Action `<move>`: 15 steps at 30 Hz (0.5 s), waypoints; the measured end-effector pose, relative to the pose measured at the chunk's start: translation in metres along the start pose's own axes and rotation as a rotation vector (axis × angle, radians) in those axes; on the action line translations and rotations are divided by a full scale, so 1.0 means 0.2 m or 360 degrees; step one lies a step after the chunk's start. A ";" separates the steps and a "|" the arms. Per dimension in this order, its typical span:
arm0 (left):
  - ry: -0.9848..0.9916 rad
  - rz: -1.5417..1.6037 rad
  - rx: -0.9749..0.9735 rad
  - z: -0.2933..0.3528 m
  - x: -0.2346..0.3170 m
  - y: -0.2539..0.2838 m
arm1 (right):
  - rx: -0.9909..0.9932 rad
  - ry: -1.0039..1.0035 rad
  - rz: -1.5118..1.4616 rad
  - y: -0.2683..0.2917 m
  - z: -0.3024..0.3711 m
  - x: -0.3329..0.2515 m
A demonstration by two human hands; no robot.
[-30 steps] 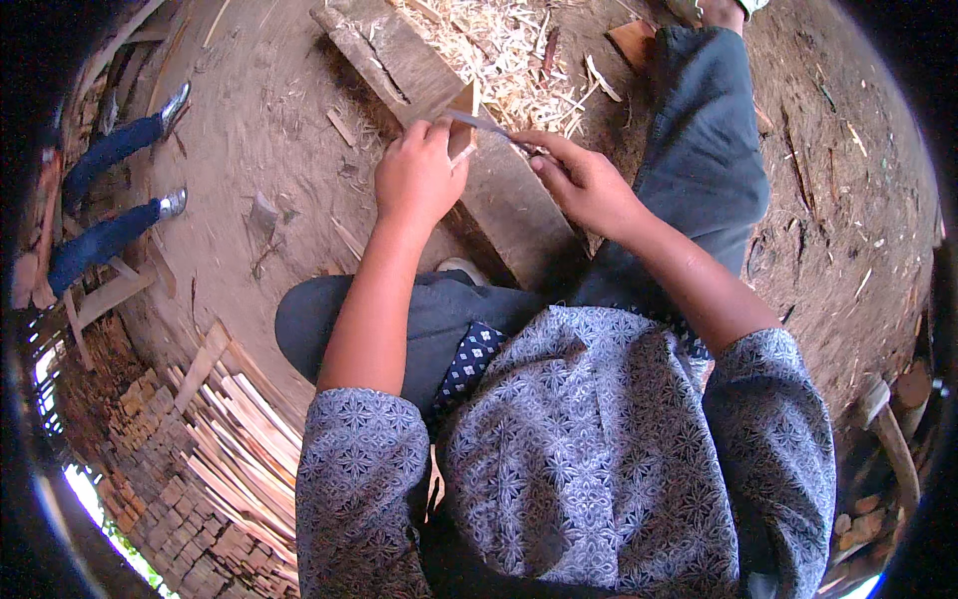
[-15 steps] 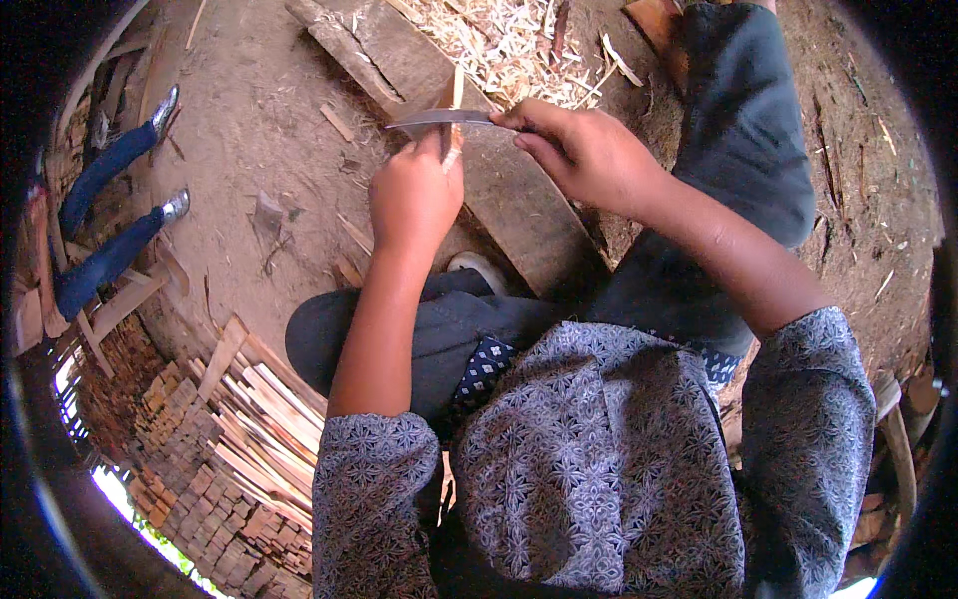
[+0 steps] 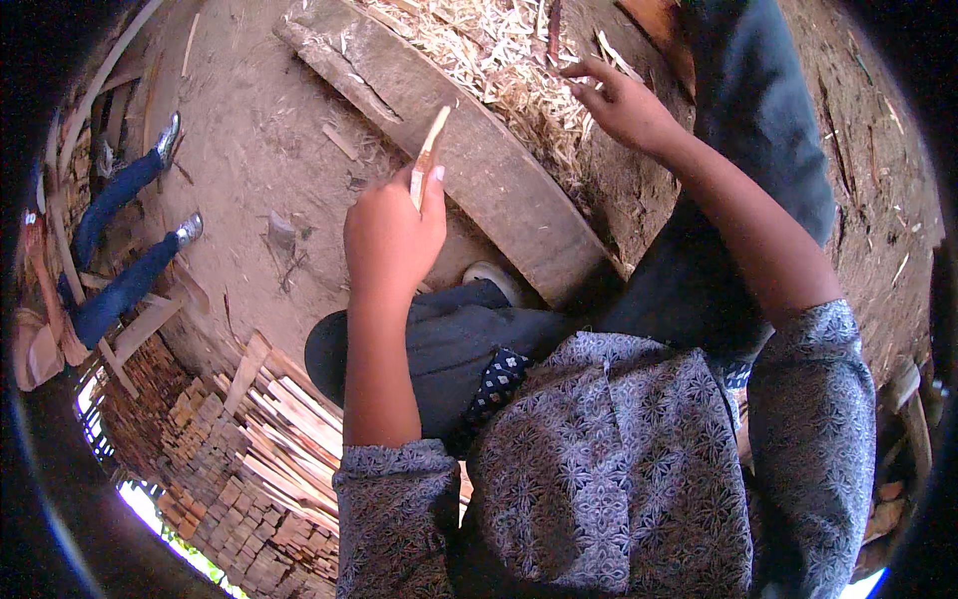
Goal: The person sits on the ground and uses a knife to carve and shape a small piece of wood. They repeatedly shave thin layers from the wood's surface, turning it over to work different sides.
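In my left hand [image 3: 395, 232] I grip a short wooden stick [image 3: 431, 142], its pale whittled end pointing up and away past my thumb. The stick is reddish-brown lower down, with a whitish patch by my fingers. My right hand [image 3: 627, 110] is raised apart from it, to the right, near the wood shavings. Its thumb and forefinger are bent toward each other. The curved knife it held before does not show clearly now, so what is between the fingers cannot be made out. Below and between my hands lies a thick wooden plank [image 3: 499, 185].
A heap of pale wood shavings [image 3: 489, 50] lies beyond the plank. At the lower left are long pale wood strips [image 3: 289, 429] and stacked small blocks [image 3: 235, 529]. Another person's legs in blue trousers [image 3: 112, 212] stretch in at the left. My own bent legs [image 3: 763, 130] flank the plank.
My right hand has drawn away from the stick, up and to the right, and the knife blade no longer shows across it. My left hand has moved slightly down and left with the stick.
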State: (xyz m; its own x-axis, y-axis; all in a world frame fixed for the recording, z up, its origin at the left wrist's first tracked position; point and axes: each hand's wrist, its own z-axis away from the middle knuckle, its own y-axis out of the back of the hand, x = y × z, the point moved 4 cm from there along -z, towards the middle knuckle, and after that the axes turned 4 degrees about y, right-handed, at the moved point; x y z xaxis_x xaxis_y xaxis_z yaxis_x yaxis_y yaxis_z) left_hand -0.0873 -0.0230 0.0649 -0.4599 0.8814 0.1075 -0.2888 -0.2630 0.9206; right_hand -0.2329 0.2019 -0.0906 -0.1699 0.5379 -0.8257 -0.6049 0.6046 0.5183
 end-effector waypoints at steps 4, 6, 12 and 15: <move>-0.0086 -0.0071 -0.0173 0.03 0.10 0.01 | -0.0155 0.0232 -0.0173 0.05 0.23 -0.36; -0.0056 -0.0114 -0.0238 0.00 0.09 0.00 | -0.0266 0.0316 -0.0334 0.05 0.34 -0.55; -0.0200 -0.0241 -0.0266 -0.07 0.16 -0.07 | -0.0300 0.0231 -0.0461 0.03 0.37 -0.61; -0.0220 -0.0295 -0.0323 -0.11 0.20 -0.06 | -0.0213 0.0366 -0.0413 -0.01 0.34 -0.52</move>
State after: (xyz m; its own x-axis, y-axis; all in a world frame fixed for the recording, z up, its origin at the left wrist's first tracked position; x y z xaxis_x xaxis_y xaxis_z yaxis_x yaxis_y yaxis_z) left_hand -0.1204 0.0078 0.0499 -0.2691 0.9631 0.0075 -0.5254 -0.1533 0.8369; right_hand -0.1621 0.1849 0.0087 -0.1587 0.2217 -0.9621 -0.7446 0.6131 0.2640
